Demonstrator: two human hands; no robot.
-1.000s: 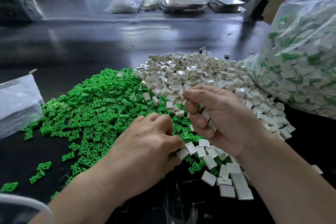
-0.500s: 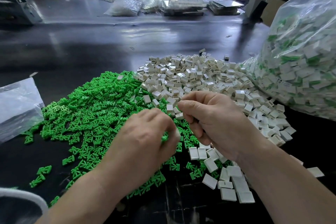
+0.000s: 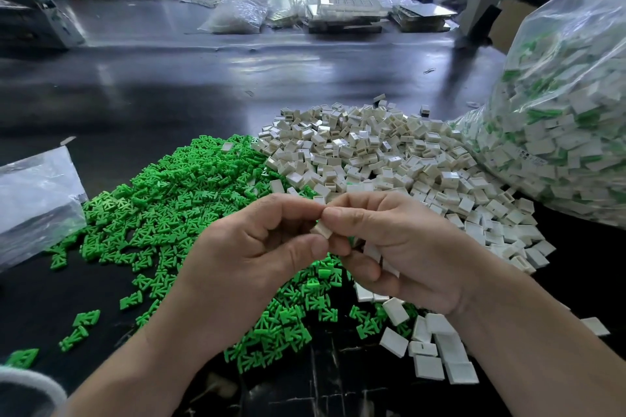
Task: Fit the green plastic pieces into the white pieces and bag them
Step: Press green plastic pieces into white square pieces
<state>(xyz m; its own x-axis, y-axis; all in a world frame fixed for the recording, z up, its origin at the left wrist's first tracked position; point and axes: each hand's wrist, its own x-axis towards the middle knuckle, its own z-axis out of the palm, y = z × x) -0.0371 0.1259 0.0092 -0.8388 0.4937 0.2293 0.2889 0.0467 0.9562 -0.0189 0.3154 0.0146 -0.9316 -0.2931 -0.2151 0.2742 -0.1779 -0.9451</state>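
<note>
Head view: left hand [image 3: 244,254] and right hand [image 3: 406,254] pinch one white piece [image 3: 321,231]; bag [image 3: 559,112] bulges, yet green heap [image 3: 176,200] and white heap [image 3: 389,152] look far from spent.

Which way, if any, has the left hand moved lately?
Yes: the left hand lifted off the green pile, up to the white piece in the right hand.
</note>
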